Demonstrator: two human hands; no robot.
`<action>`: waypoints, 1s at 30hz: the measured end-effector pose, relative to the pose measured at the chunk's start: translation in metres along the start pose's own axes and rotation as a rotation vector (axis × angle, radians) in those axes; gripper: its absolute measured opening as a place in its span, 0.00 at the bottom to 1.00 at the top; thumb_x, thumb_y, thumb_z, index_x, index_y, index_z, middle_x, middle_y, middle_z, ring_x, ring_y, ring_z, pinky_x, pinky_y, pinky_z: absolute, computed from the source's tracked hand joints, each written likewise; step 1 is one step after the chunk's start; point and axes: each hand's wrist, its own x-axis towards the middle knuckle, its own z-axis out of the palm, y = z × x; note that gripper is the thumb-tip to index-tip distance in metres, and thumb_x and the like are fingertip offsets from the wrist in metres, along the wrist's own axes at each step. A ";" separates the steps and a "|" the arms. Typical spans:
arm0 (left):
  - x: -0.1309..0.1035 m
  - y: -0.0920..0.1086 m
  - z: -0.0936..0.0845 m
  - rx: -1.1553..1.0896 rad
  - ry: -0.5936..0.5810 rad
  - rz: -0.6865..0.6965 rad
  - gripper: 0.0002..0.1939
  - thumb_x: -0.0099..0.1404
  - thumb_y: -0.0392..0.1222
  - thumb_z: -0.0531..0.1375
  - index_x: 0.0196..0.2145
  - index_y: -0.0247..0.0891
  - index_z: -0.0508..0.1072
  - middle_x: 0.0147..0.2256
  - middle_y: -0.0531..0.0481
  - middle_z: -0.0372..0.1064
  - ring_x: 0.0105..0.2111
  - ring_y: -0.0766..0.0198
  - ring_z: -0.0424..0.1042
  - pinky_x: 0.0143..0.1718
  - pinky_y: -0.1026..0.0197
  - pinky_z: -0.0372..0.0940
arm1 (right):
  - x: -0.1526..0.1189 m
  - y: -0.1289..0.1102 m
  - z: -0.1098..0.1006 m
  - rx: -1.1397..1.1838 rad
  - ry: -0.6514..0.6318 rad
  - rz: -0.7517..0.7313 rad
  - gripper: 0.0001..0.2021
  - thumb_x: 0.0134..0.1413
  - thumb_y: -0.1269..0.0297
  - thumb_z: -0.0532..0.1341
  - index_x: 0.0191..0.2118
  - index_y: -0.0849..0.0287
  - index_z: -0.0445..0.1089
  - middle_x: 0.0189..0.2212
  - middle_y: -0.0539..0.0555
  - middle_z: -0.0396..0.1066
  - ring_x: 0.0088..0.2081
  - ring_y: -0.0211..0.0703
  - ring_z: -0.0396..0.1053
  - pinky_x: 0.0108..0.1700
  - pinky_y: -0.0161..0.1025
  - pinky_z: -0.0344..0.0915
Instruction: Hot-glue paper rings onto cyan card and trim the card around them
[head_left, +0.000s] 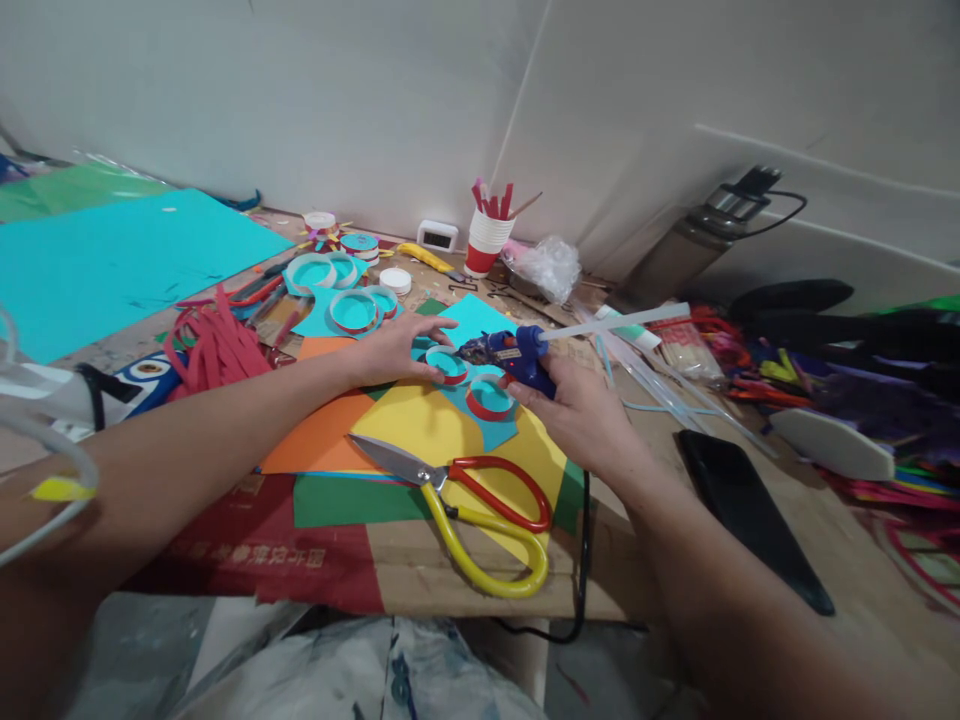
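Observation:
My right hand is wrapped around the handle of a blue hot glue gun, with a long translucent glue stick jutting from its back. The gun's nozzle points left, close above a small paper ring with a red outside and light-blue inside. My left hand grips that ring at its left side, thumb and fingers curved about it. A second red-and-blue ring stands just to the right on a light-blue paper piece. Yellow-and-red-handled scissors lie in front on yellow paper.
White-walled paper rings on blue paper stand behind my left hand. Pink strips lie left. A paper cup, yellow cutter and small clock stand at the back. A phone and bottle are right.

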 end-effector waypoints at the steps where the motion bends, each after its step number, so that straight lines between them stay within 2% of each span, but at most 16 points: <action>1: 0.000 0.000 0.000 0.003 0.003 0.000 0.42 0.57 0.51 0.72 0.66 0.40 0.66 0.54 0.45 0.78 0.60 0.50 0.67 0.63 0.49 0.58 | 0.000 0.000 0.000 -0.007 -0.001 0.005 0.09 0.58 0.57 0.60 0.38 0.56 0.71 0.33 0.55 0.76 0.33 0.47 0.69 0.34 0.42 0.63; 4: 0.000 0.001 0.000 0.011 0.005 -0.005 0.42 0.56 0.51 0.72 0.65 0.39 0.66 0.54 0.44 0.77 0.60 0.49 0.67 0.63 0.49 0.58 | 0.000 -0.001 0.001 -0.014 -0.019 0.035 0.10 0.58 0.56 0.60 0.39 0.57 0.71 0.33 0.56 0.75 0.33 0.49 0.69 0.34 0.43 0.63; 9: -0.001 0.002 0.000 0.000 -0.008 -0.042 0.42 0.56 0.54 0.71 0.65 0.40 0.67 0.54 0.43 0.77 0.61 0.45 0.66 0.63 0.43 0.58 | 0.000 -0.004 0.001 -0.002 -0.021 0.022 0.13 0.59 0.57 0.59 0.44 0.58 0.73 0.35 0.58 0.77 0.35 0.51 0.71 0.37 0.44 0.66; 16: -0.004 0.000 -0.001 -0.073 0.004 0.018 0.48 0.53 0.52 0.74 0.68 0.41 0.63 0.62 0.43 0.70 0.63 0.48 0.65 0.65 0.48 0.59 | 0.000 -0.005 0.002 -0.012 -0.007 0.022 0.13 0.59 0.57 0.60 0.45 0.58 0.74 0.36 0.58 0.78 0.36 0.51 0.73 0.37 0.44 0.66; 23: -0.002 -0.003 0.003 -0.143 -0.019 0.001 0.44 0.56 0.51 0.72 0.67 0.42 0.63 0.58 0.42 0.74 0.62 0.48 0.68 0.62 0.45 0.63 | 0.000 -0.002 0.004 -0.020 -0.010 0.017 0.12 0.59 0.58 0.60 0.44 0.57 0.74 0.35 0.58 0.78 0.35 0.51 0.73 0.36 0.43 0.65; 30: -0.002 0.001 0.003 -0.136 -0.009 -0.020 0.46 0.55 0.52 0.72 0.68 0.41 0.63 0.58 0.40 0.74 0.61 0.47 0.69 0.60 0.44 0.65 | 0.000 -0.006 0.005 -0.007 -0.023 0.030 0.13 0.60 0.58 0.59 0.46 0.58 0.73 0.38 0.59 0.78 0.38 0.53 0.74 0.38 0.44 0.66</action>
